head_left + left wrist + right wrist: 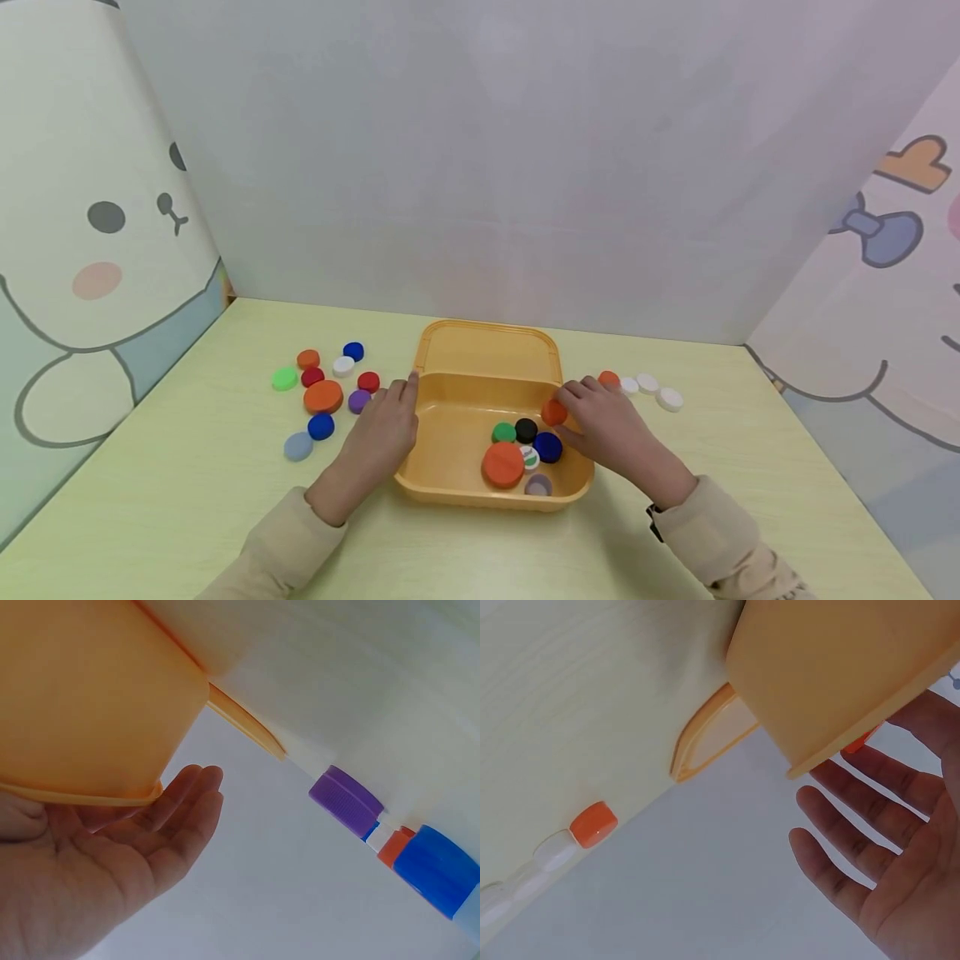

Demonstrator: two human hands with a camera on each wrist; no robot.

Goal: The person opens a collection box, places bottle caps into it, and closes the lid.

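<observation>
A yellow-orange plastic box lies on the table with its lid folded back. Several bottle caps sit in its right half, among them a large orange cap, a dark blue cap and a black cap. My left hand rests at the box's left rim, index finger pointing along it; in the left wrist view the other fingers are loosely bent and the thumb is mostly hidden. Over the right rim, my right hand pinches an orange bottle cap between thumb and forefinger, its other fingers spread outside.
Left of the box lie several loose caps, including a purple cap, a blue cap and a light green cap. Beyond my right hand are another orange cap and several white caps. A pale wall stands behind the table.
</observation>
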